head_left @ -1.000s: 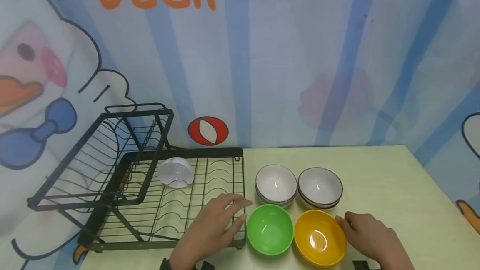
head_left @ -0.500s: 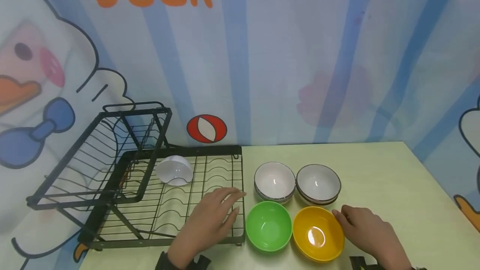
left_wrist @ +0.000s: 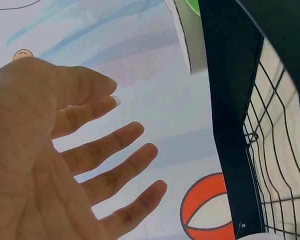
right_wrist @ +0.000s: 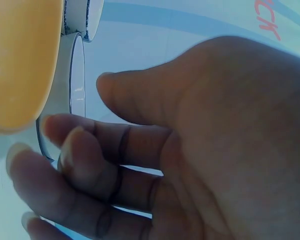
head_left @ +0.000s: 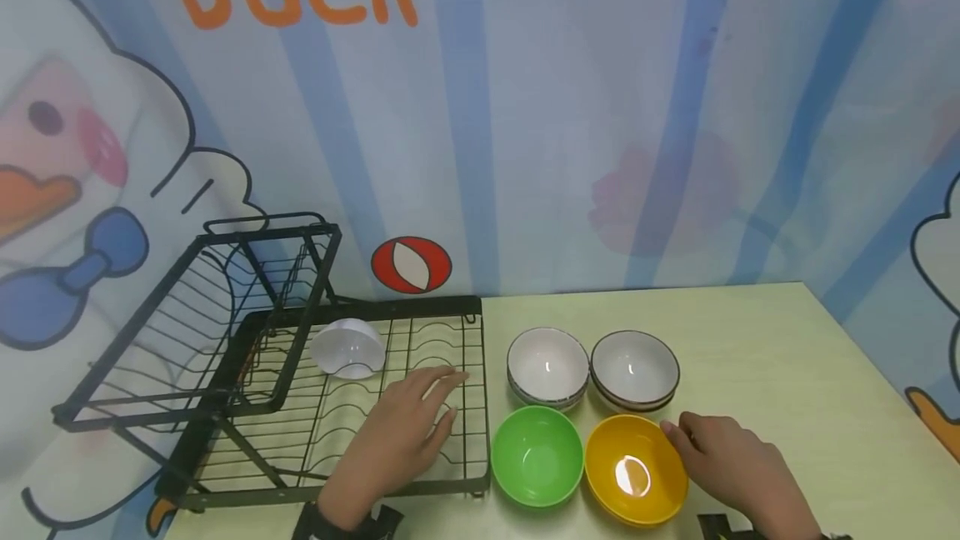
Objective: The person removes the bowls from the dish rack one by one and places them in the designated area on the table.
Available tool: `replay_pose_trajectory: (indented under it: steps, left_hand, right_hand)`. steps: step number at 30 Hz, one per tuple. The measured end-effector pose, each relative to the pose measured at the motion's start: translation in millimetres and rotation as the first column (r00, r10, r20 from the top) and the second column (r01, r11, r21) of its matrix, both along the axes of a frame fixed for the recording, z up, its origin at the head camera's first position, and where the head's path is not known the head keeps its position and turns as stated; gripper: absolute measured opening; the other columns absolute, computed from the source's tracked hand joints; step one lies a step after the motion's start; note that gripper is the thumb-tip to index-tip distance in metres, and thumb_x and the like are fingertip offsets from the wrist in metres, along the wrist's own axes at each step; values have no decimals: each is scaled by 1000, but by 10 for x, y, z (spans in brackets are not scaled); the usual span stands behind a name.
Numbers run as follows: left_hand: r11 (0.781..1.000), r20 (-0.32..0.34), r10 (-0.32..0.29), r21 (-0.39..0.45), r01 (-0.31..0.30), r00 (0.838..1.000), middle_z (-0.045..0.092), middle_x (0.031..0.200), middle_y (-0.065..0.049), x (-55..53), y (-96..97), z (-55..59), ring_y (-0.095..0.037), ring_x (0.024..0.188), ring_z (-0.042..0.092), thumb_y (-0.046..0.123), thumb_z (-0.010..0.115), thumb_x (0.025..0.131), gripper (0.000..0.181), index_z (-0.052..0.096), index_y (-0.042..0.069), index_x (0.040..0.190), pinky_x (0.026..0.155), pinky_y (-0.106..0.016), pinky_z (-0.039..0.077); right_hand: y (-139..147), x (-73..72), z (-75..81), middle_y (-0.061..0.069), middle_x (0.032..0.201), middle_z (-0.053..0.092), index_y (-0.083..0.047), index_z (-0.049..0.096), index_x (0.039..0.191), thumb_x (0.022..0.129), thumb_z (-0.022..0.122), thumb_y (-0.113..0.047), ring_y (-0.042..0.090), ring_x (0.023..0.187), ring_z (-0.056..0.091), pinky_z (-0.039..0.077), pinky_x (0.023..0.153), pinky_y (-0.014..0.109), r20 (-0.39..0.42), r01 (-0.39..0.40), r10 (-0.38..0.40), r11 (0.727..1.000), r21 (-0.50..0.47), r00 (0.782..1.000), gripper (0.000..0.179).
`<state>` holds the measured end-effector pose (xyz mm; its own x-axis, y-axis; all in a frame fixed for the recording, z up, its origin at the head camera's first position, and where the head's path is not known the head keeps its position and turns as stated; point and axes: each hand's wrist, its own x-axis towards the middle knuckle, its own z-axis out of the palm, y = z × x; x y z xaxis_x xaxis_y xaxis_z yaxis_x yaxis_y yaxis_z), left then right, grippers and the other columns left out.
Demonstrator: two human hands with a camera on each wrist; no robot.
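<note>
My left hand [head_left: 397, 436] hovers over the right part of a black wire dish rack [head_left: 408, 307], fingers spread loosely and holding nothing. In the left wrist view its fingers stand apart beside the dark rack frame [left_wrist: 230, 100]. A white bowl [head_left: 347, 348] leans tilted in the rack beyond it. My right hand [head_left: 731, 465] is at the right rim of a yellow bowl [head_left: 636, 473]. The right wrist view shows its thumb and loosely bent fingers with nothing between them. A green bowl [head_left: 537, 457] sits between the rack and the yellow bowl.
Behind the coloured bowls stand two short stacks of dark-rimmed white bowls, a left stack [head_left: 548, 367] and a right stack [head_left: 635, 369]. The rack's raised upper tier [head_left: 202, 315] is at the left. A printed cloth [head_left: 555, 123] hangs behind the pale table [head_left: 757, 357].
My left hand has moved left, from beside the green bowl to over the rack. My right hand has stayed by the yellow bowl, and the bowls keep their places.
</note>
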<state>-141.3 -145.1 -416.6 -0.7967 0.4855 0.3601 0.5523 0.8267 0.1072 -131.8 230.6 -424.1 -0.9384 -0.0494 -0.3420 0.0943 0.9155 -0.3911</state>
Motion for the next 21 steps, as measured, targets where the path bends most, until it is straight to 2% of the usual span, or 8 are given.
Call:
replay_pose_trajectory:
  steps: [13,21]
  left_hand:
    - [999,2,22,-30,-22,1000,62,131,-9,-139,-159,-1,-30,120,60,18,68,93,40,59,14,132,93,-50,54]
    - [994,27,84,-69,-82,996,61,131,-13,-219,-252,11,-32,121,59,19,67,94,41,58,13,133,93,-53,54]
  right_hand:
    - [-28,-4,0,3,64,49,-13,56,79,102,47,-39,17,58,45,32,53,30,2,0,0,1000,-6,1000,35]
    - [-54,17,-2,2,64,49,-14,55,77,102,48,-37,17,57,45,32,52,29,-21,-1,1,1000,-5,1000,34]
